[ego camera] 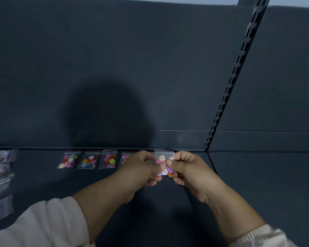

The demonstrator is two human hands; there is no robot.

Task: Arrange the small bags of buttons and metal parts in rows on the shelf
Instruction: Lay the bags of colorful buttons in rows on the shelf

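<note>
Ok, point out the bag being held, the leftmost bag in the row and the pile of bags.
held bag (162,158): head view, white button near its top.
leftmost bag in the row (69,159): head view, its middle buttons.
pile of bags (0,180): head view, clear plastic mid-heap.

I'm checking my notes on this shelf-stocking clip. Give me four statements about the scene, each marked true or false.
1. The left hand and right hand together hold one bag of buttons. True.
2. The row of bags lies along the front edge of the shelf. False: it lies along the back edge, by the back panel.
3. A pile of bags lies at the far left of the view. True.
4. The slotted upright stands left of the row. False: it stands to the right of it.
</note>
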